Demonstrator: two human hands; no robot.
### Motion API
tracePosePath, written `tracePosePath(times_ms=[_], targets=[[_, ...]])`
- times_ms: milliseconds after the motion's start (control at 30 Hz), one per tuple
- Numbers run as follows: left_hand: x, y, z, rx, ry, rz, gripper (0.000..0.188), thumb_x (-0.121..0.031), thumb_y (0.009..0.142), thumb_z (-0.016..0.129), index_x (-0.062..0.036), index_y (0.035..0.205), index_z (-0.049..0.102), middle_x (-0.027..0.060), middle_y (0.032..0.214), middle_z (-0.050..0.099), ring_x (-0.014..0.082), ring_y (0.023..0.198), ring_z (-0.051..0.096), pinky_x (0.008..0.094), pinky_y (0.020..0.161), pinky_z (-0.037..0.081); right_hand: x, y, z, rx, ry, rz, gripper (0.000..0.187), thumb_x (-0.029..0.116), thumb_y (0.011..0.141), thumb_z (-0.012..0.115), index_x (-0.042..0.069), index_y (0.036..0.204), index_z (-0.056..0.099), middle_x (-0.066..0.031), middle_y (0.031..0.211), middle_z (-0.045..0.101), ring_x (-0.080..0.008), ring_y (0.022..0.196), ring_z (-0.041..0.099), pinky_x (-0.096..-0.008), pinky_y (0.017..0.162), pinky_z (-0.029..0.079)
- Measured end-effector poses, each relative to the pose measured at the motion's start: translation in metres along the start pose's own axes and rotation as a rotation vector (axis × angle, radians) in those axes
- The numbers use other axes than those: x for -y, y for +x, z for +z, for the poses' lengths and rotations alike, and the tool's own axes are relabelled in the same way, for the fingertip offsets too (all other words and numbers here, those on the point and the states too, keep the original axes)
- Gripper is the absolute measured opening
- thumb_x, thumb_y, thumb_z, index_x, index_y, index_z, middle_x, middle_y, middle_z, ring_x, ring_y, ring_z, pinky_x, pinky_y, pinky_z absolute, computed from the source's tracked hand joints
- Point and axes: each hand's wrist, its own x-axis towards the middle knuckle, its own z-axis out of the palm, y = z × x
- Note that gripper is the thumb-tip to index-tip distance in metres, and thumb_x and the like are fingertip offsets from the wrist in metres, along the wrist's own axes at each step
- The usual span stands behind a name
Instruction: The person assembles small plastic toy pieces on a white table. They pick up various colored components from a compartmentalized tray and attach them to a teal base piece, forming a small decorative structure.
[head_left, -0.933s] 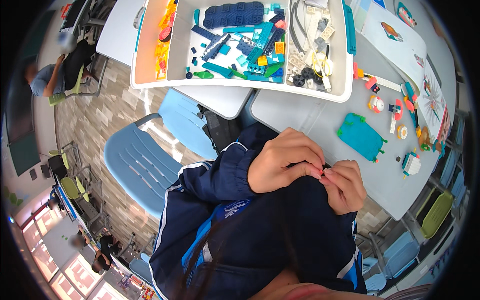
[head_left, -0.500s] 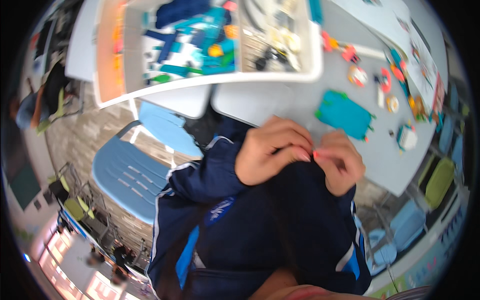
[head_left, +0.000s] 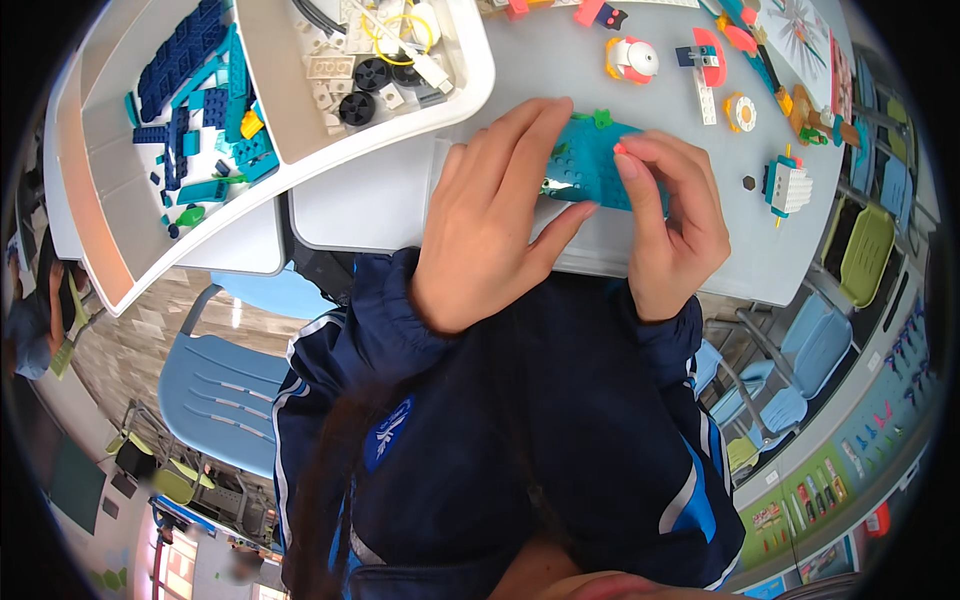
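Observation:
A teal studded plate (head_left: 598, 165) lies on the grey table, with green pieces along its far edge. My left hand (head_left: 485, 215) reaches over its left end, fingers stretched out and thumb apart near the close edge; whether it touches the plate is hard to tell. Between thumb and forefinger, my right hand (head_left: 685, 205) pinches a tiny coral-red brick piece (head_left: 619, 149) just above the plate. The right hand covers the plate's right end.
A white divided tray (head_left: 300, 165) of bricks stands at left. Beyond the plate lie a white-and-coral figure (head_left: 632, 60), a round piece (head_left: 740, 112), a white-and-teal build (head_left: 790, 187) and printed sheets (head_left: 800, 45). Blue chairs (head_left: 225, 390) stand by the table.
My hands have moved apart and forward, from close to my body to over the teal plate. The small coral-red piece stays in my right fingers. The view has shifted.

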Motion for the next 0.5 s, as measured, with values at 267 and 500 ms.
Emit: tracePosePath(times_ms=[267, 500], targets=[[0.011, 0.000, 0.006, -0.014, 0.042, 0.010, 0.073, -0.016, 0.070, 0.086, -0.0043, 0.135, 0.055, 0.0134, 0.127, 0.061, 0.0263, 0.098, 0.062, 0.0339, 0.078, 0.048, -0.006, 0.007, 0.017, -0.066, -0.092, 0.090, 0.013, -0.004, 0.083, 0.073, -0.002, 0.095, 0.074, -0.0121, 0.103, 0.068, -0.0181, 0.086, 0.066, -0.0263, 0.071, 0.055], [0.012, 0.001, 0.007, -0.019, 0.055, 0.004, 0.071, -0.021, 0.070, 0.085, -0.0056, 0.134, 0.057, 0.0125, 0.126, 0.062, 0.0273, 0.101, 0.063, 0.0353, 0.077, 0.046, -0.009, 0.007, 0.017, -0.025, -0.095, 0.107, 0.013, -0.004, 0.083, 0.074, -0.002, 0.096, 0.075, -0.0115, 0.105, 0.068, -0.0152, 0.085, 0.066, -0.0248, 0.071, 0.055]])
